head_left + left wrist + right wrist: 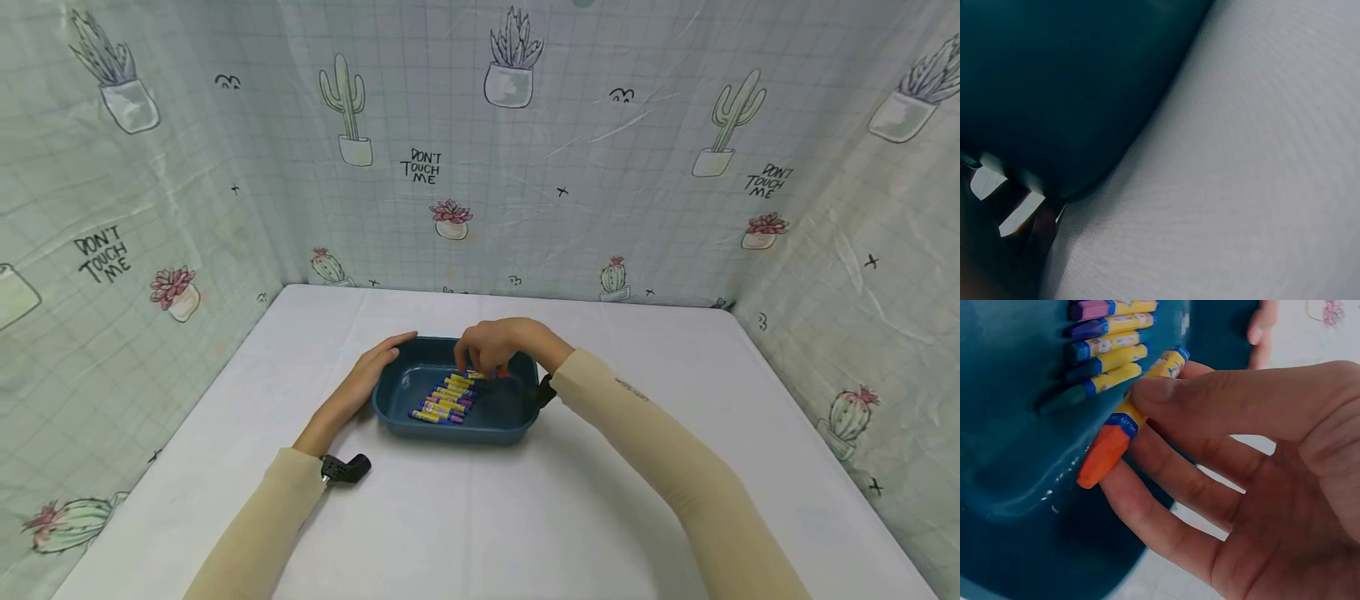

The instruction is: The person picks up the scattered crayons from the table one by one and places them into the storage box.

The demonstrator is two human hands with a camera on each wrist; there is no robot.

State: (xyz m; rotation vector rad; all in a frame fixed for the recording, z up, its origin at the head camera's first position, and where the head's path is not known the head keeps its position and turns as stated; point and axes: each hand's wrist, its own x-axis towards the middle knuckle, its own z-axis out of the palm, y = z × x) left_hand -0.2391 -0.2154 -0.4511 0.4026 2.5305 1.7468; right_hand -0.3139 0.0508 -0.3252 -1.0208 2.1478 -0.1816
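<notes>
In the right wrist view, an orange crayon with a yellow and blue wrapper is pinched between the thumb and fingers of my right hand. That hand is over the back right of a dark teal tray. A row of several crayons in similar wrappers lies on the tray's floor, with purple, blue and dark green tips showing in the right wrist view. My left hand rests at the tray's back left corner, fingers extended along the rim. Its fingers lie against the outer wall in the left wrist view.
The tray stands on a white-covered table. Cloth walls printed with cacti enclose the back and both sides. A black wrist camera sits on the left wrist, and another is beside the tray's right wall.
</notes>
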